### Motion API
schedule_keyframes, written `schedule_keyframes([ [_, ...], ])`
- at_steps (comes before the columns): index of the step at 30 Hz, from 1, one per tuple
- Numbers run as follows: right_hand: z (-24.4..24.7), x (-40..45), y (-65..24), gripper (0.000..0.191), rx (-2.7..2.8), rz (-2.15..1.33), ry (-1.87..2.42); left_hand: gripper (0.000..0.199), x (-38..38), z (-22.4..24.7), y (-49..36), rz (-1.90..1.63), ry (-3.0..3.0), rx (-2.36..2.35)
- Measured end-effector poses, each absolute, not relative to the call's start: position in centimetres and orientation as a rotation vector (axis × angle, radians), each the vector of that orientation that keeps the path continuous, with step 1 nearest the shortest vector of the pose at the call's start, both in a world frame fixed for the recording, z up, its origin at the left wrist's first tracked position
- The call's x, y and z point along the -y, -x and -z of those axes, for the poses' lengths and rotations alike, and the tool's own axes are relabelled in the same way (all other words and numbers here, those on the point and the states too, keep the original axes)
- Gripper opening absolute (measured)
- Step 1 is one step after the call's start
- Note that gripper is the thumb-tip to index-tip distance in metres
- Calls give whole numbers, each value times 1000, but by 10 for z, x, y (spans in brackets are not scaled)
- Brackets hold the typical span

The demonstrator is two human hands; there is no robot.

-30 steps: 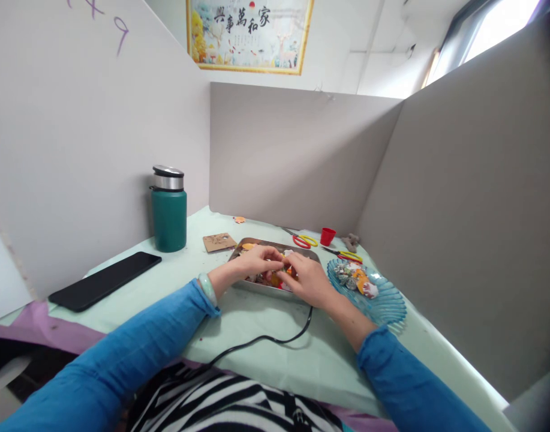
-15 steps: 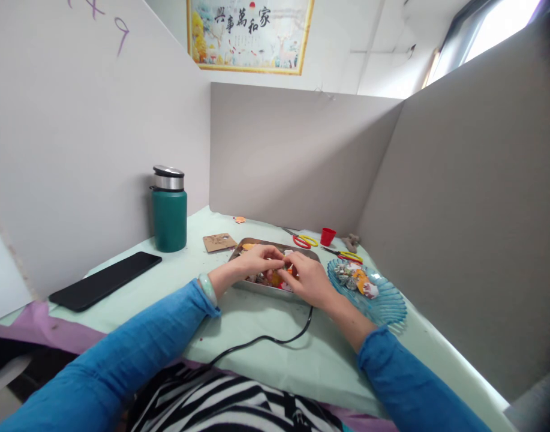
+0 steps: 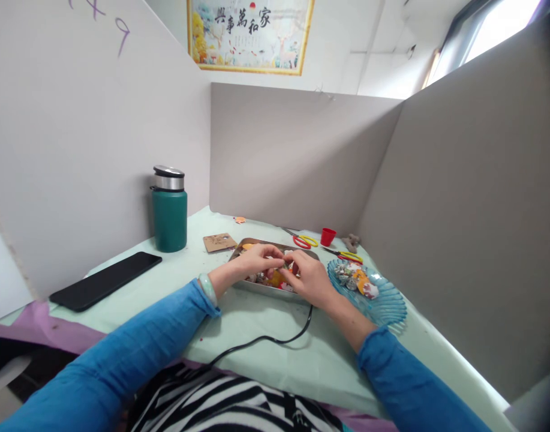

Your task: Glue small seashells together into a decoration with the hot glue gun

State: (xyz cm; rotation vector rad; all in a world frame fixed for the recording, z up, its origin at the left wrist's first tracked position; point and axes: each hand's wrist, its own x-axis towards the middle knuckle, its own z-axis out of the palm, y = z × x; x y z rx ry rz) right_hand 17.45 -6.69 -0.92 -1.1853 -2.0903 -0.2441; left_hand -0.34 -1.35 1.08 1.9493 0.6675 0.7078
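Above a shallow metal tray [image 3: 259, 288], my left hand [image 3: 260, 260] and my right hand [image 3: 307, 277] meet with their fingertips close together. Both hands are closed in a pinch. Whatever sits between the fingertips is too small and too covered by the fingers to name. Small colourful pieces, orange, red, white and yellow, lie in the tray beneath, partly hidden by my hands. To the right of my right hand stands a blue scalloped glass plate [image 3: 387, 306], with silvery wrapped bits and orange and white pieces on it.
Two pairs of scissors, one red and yellow [image 3: 305, 241] and another [image 3: 349, 256], lie behind the tray near a red cup [image 3: 328, 236]. A brown card [image 3: 219, 242], green flask [image 3: 170, 219] and black phone [image 3: 106, 281] are leftward. A black cable [image 3: 266, 338] crosses in front. Grey panels [image 3: 292, 156] enclose the table.
My right hand's fingers have shifted slightly against the left fingertips. Everything else stays where it was.
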Motion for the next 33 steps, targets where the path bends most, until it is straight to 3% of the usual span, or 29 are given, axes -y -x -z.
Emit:
schedule_keyframes([
  [17, 13, 63, -176, 18, 2055, 247, 1181, 43, 6, -5, 4, -726, -1948, -620],
  [33, 11, 65, -174, 21, 2023, 216, 1195, 36, 4, -2, 2, -783, -1874, -535],
])
